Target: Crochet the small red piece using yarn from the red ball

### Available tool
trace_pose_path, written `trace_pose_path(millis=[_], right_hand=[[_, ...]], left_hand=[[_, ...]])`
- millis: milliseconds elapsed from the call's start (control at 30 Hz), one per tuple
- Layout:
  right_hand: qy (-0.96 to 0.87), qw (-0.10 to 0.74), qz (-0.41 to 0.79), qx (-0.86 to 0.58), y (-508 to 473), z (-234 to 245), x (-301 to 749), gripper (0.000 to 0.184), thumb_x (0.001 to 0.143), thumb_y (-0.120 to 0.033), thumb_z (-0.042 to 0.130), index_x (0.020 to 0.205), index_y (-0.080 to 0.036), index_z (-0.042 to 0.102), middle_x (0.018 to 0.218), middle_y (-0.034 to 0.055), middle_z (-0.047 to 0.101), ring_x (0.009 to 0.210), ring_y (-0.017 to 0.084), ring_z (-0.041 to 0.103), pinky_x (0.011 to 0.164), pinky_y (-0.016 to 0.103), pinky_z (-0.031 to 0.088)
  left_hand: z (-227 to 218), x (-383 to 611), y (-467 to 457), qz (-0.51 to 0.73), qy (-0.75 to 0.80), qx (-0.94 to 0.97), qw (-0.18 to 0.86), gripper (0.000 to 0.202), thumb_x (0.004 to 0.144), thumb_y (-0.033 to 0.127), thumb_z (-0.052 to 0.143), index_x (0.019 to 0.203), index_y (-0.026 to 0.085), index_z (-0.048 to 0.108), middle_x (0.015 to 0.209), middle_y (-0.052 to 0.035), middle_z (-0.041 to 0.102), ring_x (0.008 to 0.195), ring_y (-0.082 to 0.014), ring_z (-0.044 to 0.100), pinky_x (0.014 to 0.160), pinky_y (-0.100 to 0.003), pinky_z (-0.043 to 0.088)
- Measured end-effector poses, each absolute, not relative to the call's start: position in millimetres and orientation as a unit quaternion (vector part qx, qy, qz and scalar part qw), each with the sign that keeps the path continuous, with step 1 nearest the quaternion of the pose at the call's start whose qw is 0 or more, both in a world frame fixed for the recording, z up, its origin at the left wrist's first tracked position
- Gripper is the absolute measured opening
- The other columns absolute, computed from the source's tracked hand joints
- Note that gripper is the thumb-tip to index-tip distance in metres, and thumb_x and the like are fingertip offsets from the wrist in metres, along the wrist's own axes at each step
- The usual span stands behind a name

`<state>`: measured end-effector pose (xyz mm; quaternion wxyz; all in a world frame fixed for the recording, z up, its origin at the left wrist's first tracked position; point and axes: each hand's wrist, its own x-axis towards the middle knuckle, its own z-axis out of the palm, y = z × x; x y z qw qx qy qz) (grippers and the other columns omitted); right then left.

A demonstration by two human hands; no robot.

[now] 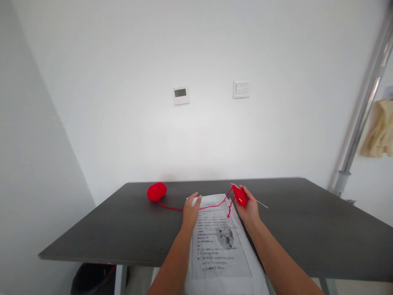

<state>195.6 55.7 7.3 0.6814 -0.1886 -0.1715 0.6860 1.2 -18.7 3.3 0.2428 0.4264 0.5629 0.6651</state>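
Note:
A ball of red yarn [156, 191] lies on the dark table [307, 221] at the back left. A red strand [172, 207] runs from it across a printed paper sheet [219, 241] to a small red knitted piece [239, 196]. My right hand [248, 207] is closed round that piece, and a thin metal needle [260, 203] sticks out to the right of it. My left hand [190, 212] rests flat on the left edge of the sheet with its fingers stretched out, over the strand.
A black bin [92, 280] stands under the table's left front corner. A metal pole [365, 110] rises at the right with a cream garment [379, 131] hanging beside it. Two wall panels [181, 95] sit on the white wall behind.

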Motion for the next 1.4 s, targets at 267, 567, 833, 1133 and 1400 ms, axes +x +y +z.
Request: trace_pose_path(millis=[267,567,833,1133,1400], right_hand=[[-0.132,0.674,0.704,-0.180,46.9,17.7,196.0,0.016,0.081,-0.016,0.049,0.072,-0.015,0.063,0.072,0.0050,0.072,0.065,0.013,0.068,0.050,0.018,0.054],[-0.237,0.693,0.659,-0.172,46.5,16.1,188.5,0.009,0.070,-0.026,0.065,0.070,-0.017,0.063,0.069,0.0031,0.071,0.069,0.019,0.068,0.064,0.029,0.054],[-0.423,0.614,0.638,-0.191,27.4,22.9,176.2,0.022,0.071,-0.040,0.066,0.074,-0.018,0.063,0.077,0.0056,0.072,0.074,0.022,0.066,0.064,0.031,0.050],[-0.557,0.465,0.670,-0.156,12.4,25.2,170.4,0.024,0.077,-0.040,0.061,0.075,-0.016,0.061,0.076,0.0045,0.070,0.068,0.016,0.064,0.065,0.026,0.047],[-0.570,0.412,0.695,-0.149,11.0,22.7,168.2,0.024,0.078,-0.039,0.061,0.080,-0.015,0.060,0.077,0.0056,0.070,0.067,0.015,0.065,0.063,0.025,0.047]], left_hand=[[-11.4,7.1,-17.8,0.493,0.565,0.618,0.238,0.011,0.053,0.011,0.068,0.055,0.022,0.067,0.084,-0.0060,0.068,0.087,-0.0239,0.057,0.085,-0.036,0.036],[8.4,10.7,-25.4,0.545,0.584,0.527,0.291,0.020,0.070,0.038,0.059,0.063,0.018,0.061,0.039,0.0043,0.049,0.038,-0.0103,0.039,0.047,-0.023,0.030],[5.8,1.4,-20.3,0.631,0.577,0.472,0.217,0.016,0.066,0.018,0.055,0.079,0.018,0.064,0.064,-0.0008,0.061,0.063,-0.0152,0.056,0.062,-0.026,0.042],[13.6,10.9,-26.0,0.670,0.342,0.423,0.505,0.032,0.067,0.029,0.061,0.098,0.018,0.061,0.106,-0.0093,0.061,0.089,-0.0215,0.058,0.081,-0.036,0.043],[20.9,10.0,-32.6,0.636,0.315,0.364,0.603,0.039,0.074,0.046,0.058,0.099,0.015,0.062,0.089,-0.0064,0.058,0.068,-0.0127,0.054,0.058,-0.024,0.043]])
